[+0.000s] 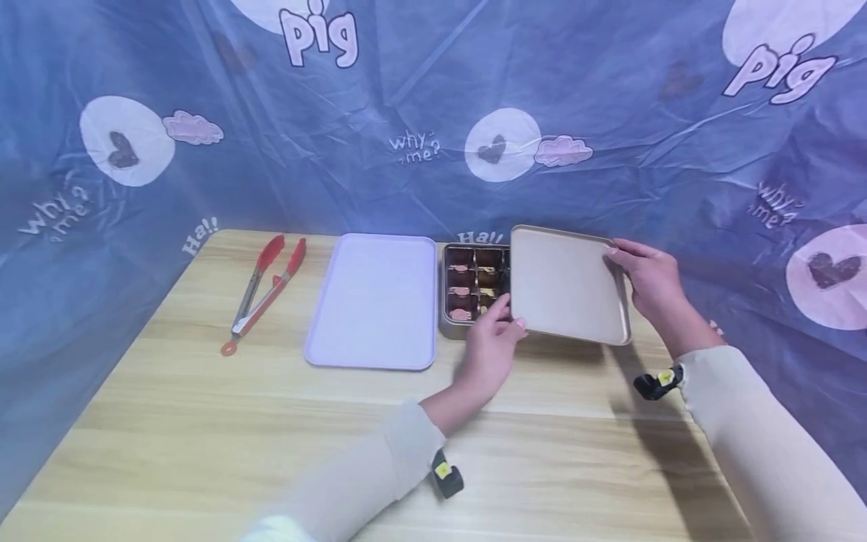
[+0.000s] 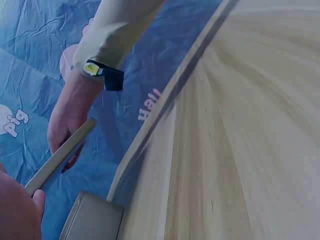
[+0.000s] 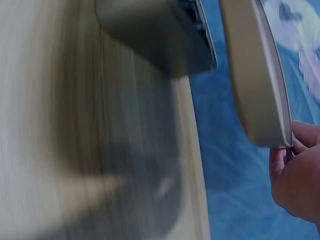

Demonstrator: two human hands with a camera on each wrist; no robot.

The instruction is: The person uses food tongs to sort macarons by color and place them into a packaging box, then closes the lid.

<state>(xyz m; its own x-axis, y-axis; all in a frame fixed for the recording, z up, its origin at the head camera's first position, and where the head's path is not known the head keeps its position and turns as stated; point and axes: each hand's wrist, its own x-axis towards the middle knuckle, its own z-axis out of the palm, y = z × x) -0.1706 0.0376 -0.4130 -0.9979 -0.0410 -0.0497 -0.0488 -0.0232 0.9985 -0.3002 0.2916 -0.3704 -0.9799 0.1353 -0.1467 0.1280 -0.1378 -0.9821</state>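
Observation:
Both hands hold a gold-beige square lid (image 1: 567, 286) tilted above a box (image 1: 454, 329) of matching colour. My right hand (image 1: 649, 278) pinches the lid's right edge, thumb on its inner face. At the lid's lower left edge my left hand (image 1: 489, 342) grips it, thumb on top, fingers close beside the box. In the right wrist view the lid (image 3: 255, 75) stands apart from the box wall (image 3: 155, 40). Dark brown divided compartments (image 1: 476, 272) show in the box's left part, with small pink and gold pieces in them. The lid hides the box's right part.
A pale lavender tray (image 1: 379, 301) lies flat just left of the box. Farther left are metal tongs (image 1: 254, 301) with red tips, spread apart. A blue printed cloth (image 1: 379, 181) hangs behind the wooden table (image 1: 223, 429).

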